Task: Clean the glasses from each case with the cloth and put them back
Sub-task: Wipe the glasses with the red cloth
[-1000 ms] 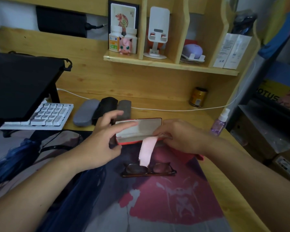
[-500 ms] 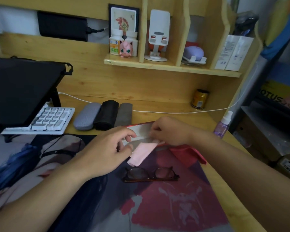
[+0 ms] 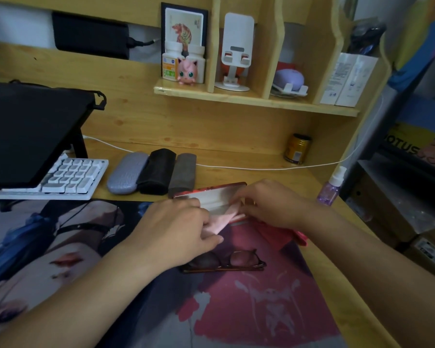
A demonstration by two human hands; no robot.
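Both hands [image 3: 176,229] [image 3: 274,204] pinch cloth [image 3: 224,218] (glasses [image 3: 226,261] below).

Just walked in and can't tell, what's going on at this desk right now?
A person is cleaning glasses. Both hands hold a pink cloth in front of an open red case: the left hand pinches its near end, the right hand its far end. The glasses lie folded on the desk mat, untouched. Three closed cases wait side by side behind, next to a keyboard.
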